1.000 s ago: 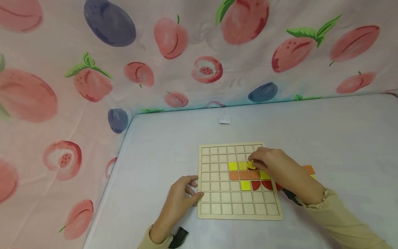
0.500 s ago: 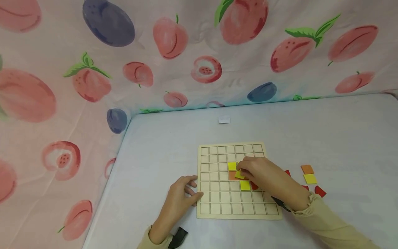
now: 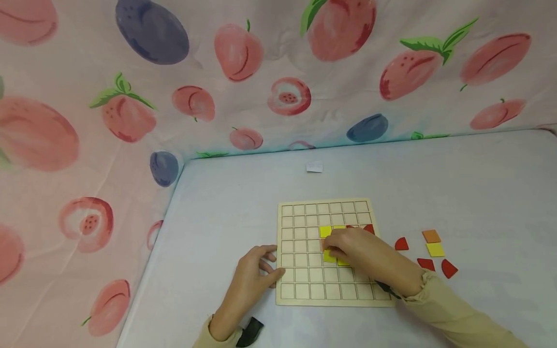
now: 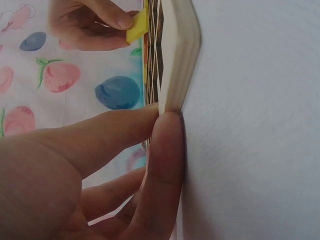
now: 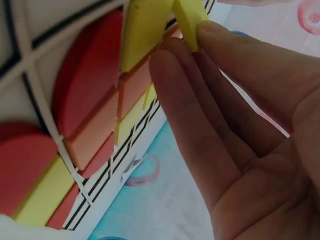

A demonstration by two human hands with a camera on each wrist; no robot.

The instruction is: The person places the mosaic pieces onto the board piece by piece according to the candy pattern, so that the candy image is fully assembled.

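A pale wooden grid board (image 3: 302, 282) lies flat, bearing yellow, orange and red tiles. My left hand (image 3: 252, 273) holds its left edge, thumb tip on the rim and fingers bent along the side. In the left wrist view two digits meet at the board's edge (image 4: 180, 60). My right hand (image 3: 370, 253) pinches a yellow square tile (image 4: 137, 27) between thumb and fingers, tilted just over the board. In the right wrist view another yellow tile (image 5: 145, 32) and a curved red tile (image 5: 90, 70) sit in cells nearby. The right hand hides part of the pattern in the head view.
Right of the board lie loose pieces: an orange square (image 3: 431, 236), a yellow square (image 3: 435, 250) and several red quarter-round tiles (image 3: 449, 268). A small white paper (image 3: 314, 167) is farther back on the white table (image 3: 226, 203). Fruit-print cloth (image 3: 270, 58) hangs behind.
My right hand has moved left and toward me across the board with the yellow tile, uncovering red tiles in the upper row and loose pieces at right. The left hand stays put.
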